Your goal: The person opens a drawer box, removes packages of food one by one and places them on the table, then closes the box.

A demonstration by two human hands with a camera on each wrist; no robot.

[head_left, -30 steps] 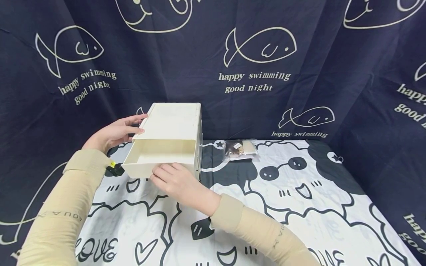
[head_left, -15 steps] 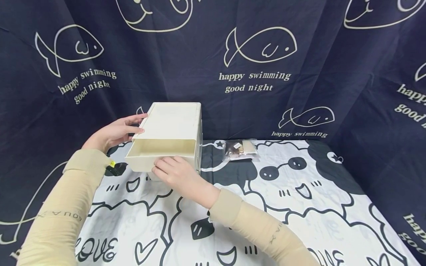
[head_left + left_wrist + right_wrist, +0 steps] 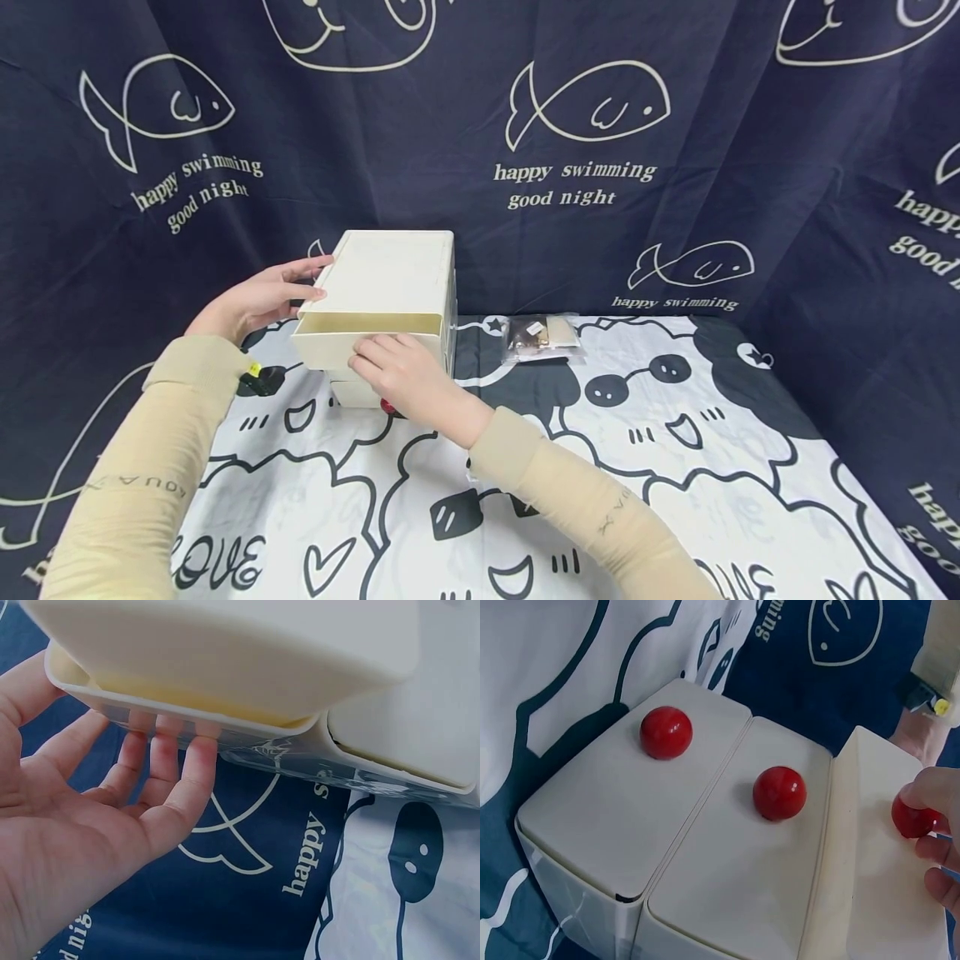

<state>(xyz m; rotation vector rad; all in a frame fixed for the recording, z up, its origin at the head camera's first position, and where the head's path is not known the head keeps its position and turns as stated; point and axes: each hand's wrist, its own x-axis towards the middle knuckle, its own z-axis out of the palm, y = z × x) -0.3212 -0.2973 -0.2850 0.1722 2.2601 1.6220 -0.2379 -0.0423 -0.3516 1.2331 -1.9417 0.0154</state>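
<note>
A white drawer cabinet (image 3: 393,271) stands on the cloth with its top drawer (image 3: 322,352) pulled partly out. On that drawer's front, my right hand (image 3: 416,385) pinches a round red knob (image 3: 909,819) between thumb and fingers. The fingers of my left hand (image 3: 258,298) are spread and rest against the cabinet's left side. In the left wrist view the left fingertips (image 3: 199,754) press on its clear side wall. Below, the middle drawer (image 3: 735,870) and bottom drawer (image 3: 615,817) sit closed, each with a red ball knob.
To the cabinet's right lies a clear plastic packet (image 3: 542,338) with brown and tan contents. A small black item with a yellow tag (image 3: 258,379) shows by the left wrist. A dark curtain (image 3: 585,250) hangs close behind; the table has a white patterned cloth (image 3: 675,467).
My right hand has moved forward, and the top drawer has slid further into the cabinet. A red knob on a lower drawer has come into sight. My left hand has stayed in place.
</note>
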